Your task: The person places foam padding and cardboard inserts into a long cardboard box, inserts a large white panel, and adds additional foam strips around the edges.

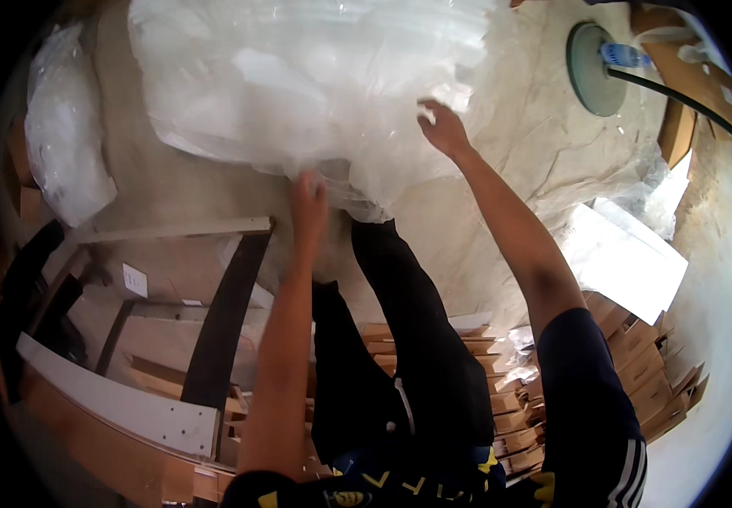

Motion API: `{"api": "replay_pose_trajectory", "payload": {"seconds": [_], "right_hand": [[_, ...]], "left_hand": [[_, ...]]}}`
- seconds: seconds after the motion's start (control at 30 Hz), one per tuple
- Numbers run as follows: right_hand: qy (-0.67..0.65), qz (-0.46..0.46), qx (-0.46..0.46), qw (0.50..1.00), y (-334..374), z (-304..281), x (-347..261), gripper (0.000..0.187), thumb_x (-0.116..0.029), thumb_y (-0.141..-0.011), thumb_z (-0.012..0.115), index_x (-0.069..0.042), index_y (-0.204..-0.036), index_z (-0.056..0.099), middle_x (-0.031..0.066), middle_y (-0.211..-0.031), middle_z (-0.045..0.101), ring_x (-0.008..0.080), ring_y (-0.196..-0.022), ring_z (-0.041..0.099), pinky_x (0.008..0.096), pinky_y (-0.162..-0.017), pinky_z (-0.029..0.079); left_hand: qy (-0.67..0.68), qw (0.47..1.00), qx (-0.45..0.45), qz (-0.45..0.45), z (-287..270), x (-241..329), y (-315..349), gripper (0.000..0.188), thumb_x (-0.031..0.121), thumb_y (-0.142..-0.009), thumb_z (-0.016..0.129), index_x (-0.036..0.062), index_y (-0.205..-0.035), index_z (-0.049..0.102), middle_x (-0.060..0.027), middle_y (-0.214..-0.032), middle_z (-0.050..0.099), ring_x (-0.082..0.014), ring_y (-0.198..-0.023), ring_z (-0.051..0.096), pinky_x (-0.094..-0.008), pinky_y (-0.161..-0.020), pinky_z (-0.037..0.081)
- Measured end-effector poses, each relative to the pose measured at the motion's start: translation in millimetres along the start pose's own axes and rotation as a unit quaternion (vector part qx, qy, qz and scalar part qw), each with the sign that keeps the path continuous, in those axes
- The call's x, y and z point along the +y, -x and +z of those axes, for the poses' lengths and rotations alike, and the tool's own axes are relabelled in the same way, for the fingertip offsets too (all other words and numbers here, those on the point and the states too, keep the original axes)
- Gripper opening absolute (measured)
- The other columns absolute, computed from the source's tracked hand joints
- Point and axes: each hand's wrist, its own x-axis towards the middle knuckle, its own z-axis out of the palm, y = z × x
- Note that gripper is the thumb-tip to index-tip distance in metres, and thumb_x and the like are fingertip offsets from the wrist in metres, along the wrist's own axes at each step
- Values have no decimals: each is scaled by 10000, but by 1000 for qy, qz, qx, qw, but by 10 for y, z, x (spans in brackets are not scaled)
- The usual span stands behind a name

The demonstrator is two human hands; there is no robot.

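A large, pale bundle in clear plastic wrap lies on the floor at the far middle. Its loose near edge droops toward my feet, and some of it covers one shoe. My left hand is at this loose edge, its fingers closed on the plastic; the fingertips are slightly blurred. Over the bundle's right side is my right hand, fingers bent and apart, with nothing visible in them. I cannot tell whether it touches the plastic.
A wooden frame with dark and white bars stands at left, near another plastic-wrapped bundle. Cardboard pieces are stacked near right, beside white sheets. A round base with a pole and a bottle is far right.
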Motion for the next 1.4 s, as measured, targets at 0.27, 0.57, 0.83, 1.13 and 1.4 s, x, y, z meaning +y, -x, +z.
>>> {"api": "replay_pose_trajectory", "payload": {"seconds": [0.27,0.57,0.83,1.13,1.4], "right_hand": [[-190,-143,-36,971,188,509,-1045,215,-2,-835,618,-100,-997,720,121,-955,716,319,-890,690,395,-805,552],[5,-29,-422,906,-554,1349,-128,369,-266,-919,656,-41,-1208,696,147,-1128,736,270,-1089,686,376,-968,526],[286,110,-35,951,-2107,-268,995,458,-316,-913,628,-13,-1252,571,201,-1179,673,344,-1094,656,434,-954,518],[148,-151,-60,976,-1540,1106,-341,859,-280,-804,809,-54,-1507,370,202,-1507,444,395,-1371,449,501,-1092,409],[359,-38,-144,921,-1149,1299,-551,1146,-565,-622,915,-159,-1530,347,215,-1473,404,394,-1385,384,582,-1105,327]], "left_hand": [[-484,866,-92,88,592,90,-1726,541,329,-946,633,95,-1423,531,-152,-1369,568,-324,-1335,495,-524,-1094,394],[-74,926,-358,97,962,1140,588,680,683,-947,505,260,-1479,496,-206,-862,722,-404,-890,703,-508,-835,533],[147,962,-83,-212,692,405,430,523,523,-1051,433,188,-1449,479,-192,-842,693,-429,-873,677,-519,-800,500],[-250,923,-276,97,621,498,-332,337,322,-902,713,140,-1185,718,-136,-1054,712,-326,-1016,664,-439,-930,511],[685,665,-99,282,-897,1530,68,305,257,-960,648,20,-1147,692,-168,-1025,692,-248,-907,669,-391,-788,558]]}}
